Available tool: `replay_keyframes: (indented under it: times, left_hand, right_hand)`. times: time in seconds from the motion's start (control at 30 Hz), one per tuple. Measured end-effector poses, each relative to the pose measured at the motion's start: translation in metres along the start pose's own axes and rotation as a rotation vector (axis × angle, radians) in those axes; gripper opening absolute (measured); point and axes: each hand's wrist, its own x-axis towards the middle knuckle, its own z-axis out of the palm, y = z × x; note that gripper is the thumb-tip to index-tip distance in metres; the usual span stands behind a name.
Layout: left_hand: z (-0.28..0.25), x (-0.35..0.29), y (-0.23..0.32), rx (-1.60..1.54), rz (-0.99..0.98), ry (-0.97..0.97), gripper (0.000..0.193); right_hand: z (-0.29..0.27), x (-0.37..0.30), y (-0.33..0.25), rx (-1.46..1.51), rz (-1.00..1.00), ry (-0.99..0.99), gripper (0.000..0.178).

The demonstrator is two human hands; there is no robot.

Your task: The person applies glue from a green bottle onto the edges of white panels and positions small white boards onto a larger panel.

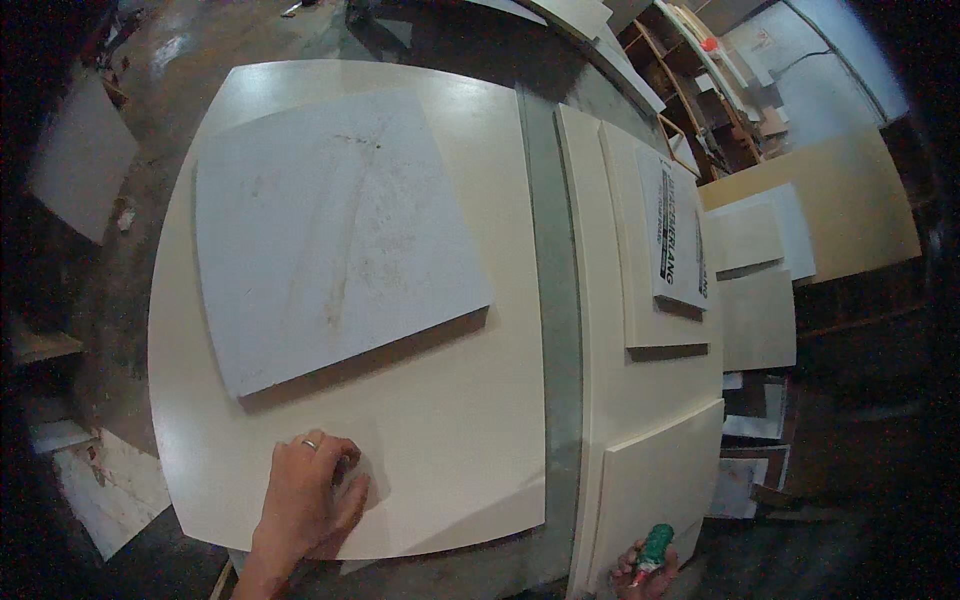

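Observation:
My left hand (pixel 305 490), with a ring on one finger, is over the near part of a large cream board (pixel 450 430). Its fingers are half curled with the thumb apart from them, and nothing shows in its grip. Just beyond it, a smudged white panel (pixel 330 230) lies on the cream board at a slight angle. At the lower right, my right hand (pixel 640 578) is wrapped round a green object with a rounded end (pixel 656 545); its lower part is hidden by the fingers. That hand is over a smaller cream panel (pixel 660 460).
To the right lies a long cream board (pixel 590 300) bearing stacked panels, one a white panel with black print (pixel 680 230). A grey-green strip (pixel 558 280) separates the two large boards. More sheets (pixel 760 310) stand further right. Offcuts (pixel 105 490) lie at the left.

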Motion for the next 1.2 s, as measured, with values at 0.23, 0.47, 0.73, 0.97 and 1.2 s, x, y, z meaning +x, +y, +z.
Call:
replay_keyframes:
  times: [0.23, 0.47, 0.73, 0.97, 1.2]
  left_hand:
    - [0.005, 0.003, -0.004, 0.021, 0.022, 0.028, 0.029]
    - [-0.002, 0.003, 0.005, -0.002, -0.031, -0.005, 0.031]
    - [0.004, 0.006, -0.004, -0.022, 0.003, 0.039, 0.029]
    - [-0.001, 0.007, -0.011, -0.049, 0.071, 0.045, 0.025]
    - [-0.002, 0.008, -0.014, -0.035, 0.067, 0.021, 0.027]
  right_hand:
    - [0.059, 0.038, -0.007, -0.023, 0.008, 0.338, 0.036]
    - [0.143, 0.197, -0.065, -0.711, -0.422, 0.156, 0.035]
    - [0.239, 0.338, -0.103, -1.228, -0.935, 0.057, 0.021]
    - [0.272, 0.418, -0.084, -1.469, -1.077, -0.231, 0.023]
    - [0.265, 0.449, -0.089, -1.702, -1.105, -0.306, 0.025]
